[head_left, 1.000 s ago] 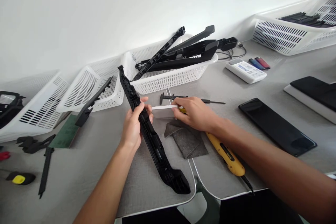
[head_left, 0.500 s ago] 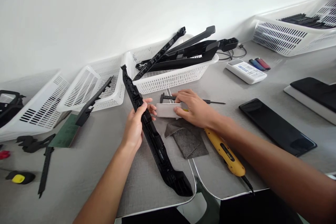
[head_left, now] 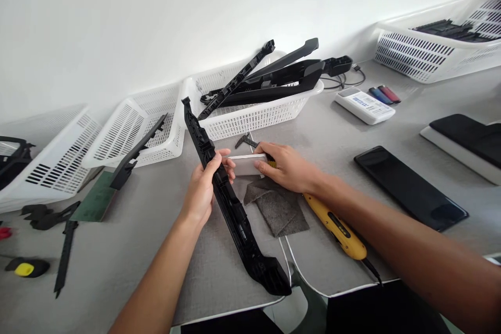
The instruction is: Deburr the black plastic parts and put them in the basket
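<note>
My left hand (head_left: 201, 188) is wrapped round the middle of a long black plastic trim piece (head_left: 238, 219), which slants from upper left to lower right. Its clip-lined inner side faces up. My right hand (head_left: 287, 167) is closed on a dark caliper (head_left: 247, 141); the jaws stick out past the fingers and the rest is covered. A white block (head_left: 245, 165) lies between the hands, its right end under my right thumb. Below are a folded grey-brown abrasive cloth (head_left: 279, 209) and a yellow corded hand tool (head_left: 336, 227), its front end hidden by my right hand.
A white basket (head_left: 250, 125) full of black trim pieces stands behind the hands. Other white baskets (head_left: 135, 138) flank it. A black phone (head_left: 410, 188) and a white scale-like device (head_left: 364, 106) are at right; a green sheet (head_left: 94, 198) is at left.
The caliper has turned under my right hand, its jaws tilting, and its thin rod end no longer shows at the right. My left hand keeps the trim piece in nearly the same place.
</note>
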The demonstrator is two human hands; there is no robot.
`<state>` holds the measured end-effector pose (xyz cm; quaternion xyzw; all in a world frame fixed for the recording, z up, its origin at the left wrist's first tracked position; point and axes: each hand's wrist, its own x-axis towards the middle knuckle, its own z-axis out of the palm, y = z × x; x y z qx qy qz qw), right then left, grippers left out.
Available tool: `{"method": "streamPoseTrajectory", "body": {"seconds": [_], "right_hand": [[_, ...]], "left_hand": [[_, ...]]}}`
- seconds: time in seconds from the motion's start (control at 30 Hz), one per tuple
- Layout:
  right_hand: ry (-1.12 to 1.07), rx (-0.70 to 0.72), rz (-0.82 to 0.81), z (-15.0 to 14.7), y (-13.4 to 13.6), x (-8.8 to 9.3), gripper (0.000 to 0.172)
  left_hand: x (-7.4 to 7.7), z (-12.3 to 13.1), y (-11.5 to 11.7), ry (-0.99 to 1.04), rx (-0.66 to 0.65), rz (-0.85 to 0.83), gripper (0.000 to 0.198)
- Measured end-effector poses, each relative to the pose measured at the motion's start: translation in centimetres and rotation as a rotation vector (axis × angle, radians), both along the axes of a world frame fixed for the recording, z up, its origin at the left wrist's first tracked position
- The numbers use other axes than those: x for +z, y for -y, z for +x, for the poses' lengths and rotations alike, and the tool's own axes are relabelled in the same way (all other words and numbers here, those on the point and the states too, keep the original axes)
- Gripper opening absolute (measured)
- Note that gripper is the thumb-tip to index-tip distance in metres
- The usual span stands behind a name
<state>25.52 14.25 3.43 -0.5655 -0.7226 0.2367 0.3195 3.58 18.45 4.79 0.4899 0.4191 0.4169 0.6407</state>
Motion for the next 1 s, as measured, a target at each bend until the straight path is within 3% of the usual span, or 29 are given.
{"method": "streamPoseTrajectory", "body": {"seconds": [0.2, 0.33, 0.43, 0.5, 0.63, 0.8, 0.93, 1.0], "right_hand": [[-0.476, -0.157, 0.106, 0.2, 0.3, 1.3, 0.031], [-0.759, -0.037, -0.001, 0.1, 0.5, 1.6, 0.044], [-0.812, 0.036, -0.071, -0.2, 0.5, 1.6, 0.044], [-0.841, 0.012, -0.057, -0.2, 0.4, 1.7, 0.043], [-0.897, -0.064, -0.010, 0.3, 0.2, 1.7, 0.044], [-0.858, 0.040, -0.177, 1.0, 0.0, 1.7, 0.036], [-0.936, -0.107, 0.003, 0.8, 0.0, 1.6, 0.033], [-0.948, -0.109, 0.016, 0.7, 0.0, 1.5, 0.035]], "left_hand": [[0.2, -0.1, 0.3, -0.082, 0.030, 0.022, 0.043], [0.3, -0.2, 0.6, -0.062, -0.089, 0.052, 0.049], [0.5, -0.2, 0.9, -0.108, -0.353, 0.028, 0.072], [0.7, -0.3, 1.2, -0.095, -0.434, 0.011, 0.071], [1.1, -0.2, 1.8, -0.078, -0.505, 0.047, 0.051], [1.1, 0.1, 2.7, -0.117, -0.640, 0.044, 0.033], [1.0, 0.2, 2.9, -0.044, -0.637, 0.058, 0.029], [1.1, 0.1, 2.8, -0.031, -0.631, 0.064, 0.033]]}}
